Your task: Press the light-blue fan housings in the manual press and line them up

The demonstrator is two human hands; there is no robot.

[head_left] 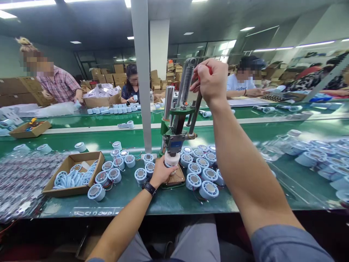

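A green hand-lever press [178,112] stands on the bench before me, with a white round pressing head [172,159] at its lower end. My left hand [163,171] is closed around a light blue round housing beneath that head, mostly hidden by my fingers, over the brown base plate [178,177]. Raised at the top right of the press, my right hand [212,78] is wrapped round the red-gripped lever [201,74]. Several light blue round units with grey centres stand right of the press [194,181] and left of it [140,175].
A cardboard box [95,171] of light blue rings sits on the left, beside a mass of wired parts [24,182]. Many blue housings [321,156] are heaped at the far right. A grey post [141,72] rises behind the press. Co-workers sit or stand across the green bench.
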